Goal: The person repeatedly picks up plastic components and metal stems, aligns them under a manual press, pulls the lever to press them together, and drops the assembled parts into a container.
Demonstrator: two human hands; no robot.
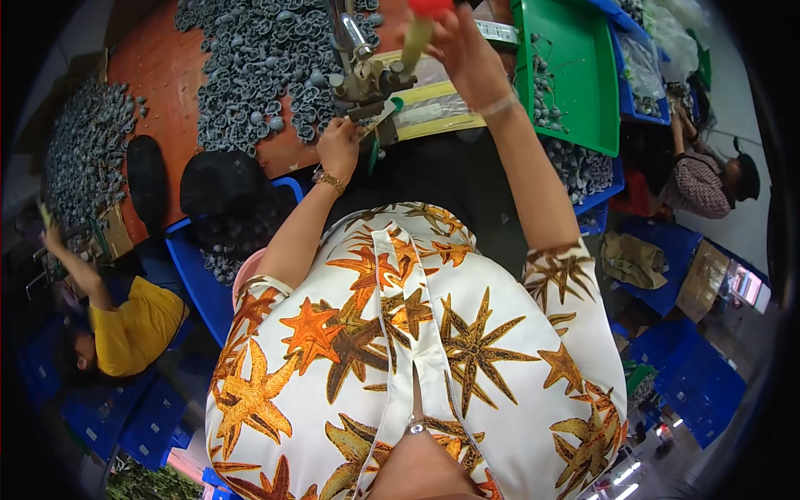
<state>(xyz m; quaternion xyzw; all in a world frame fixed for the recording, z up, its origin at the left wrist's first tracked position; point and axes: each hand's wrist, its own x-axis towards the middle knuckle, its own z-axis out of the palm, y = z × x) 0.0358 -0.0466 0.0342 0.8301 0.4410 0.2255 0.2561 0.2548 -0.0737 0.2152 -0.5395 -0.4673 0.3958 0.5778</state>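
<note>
Overhead view at the table [167,67]. The right hand [462,46] has its grip wrapped around the press lever [419,33] with its red knob. The left hand [337,146] pinches a small part at the base of the hand press [367,79], beside heaped grey castings [258,58].

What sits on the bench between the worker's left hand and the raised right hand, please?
In the head view, a small metal press stands between the left hand and the right hand, which grips its red-topped lever.
</note>
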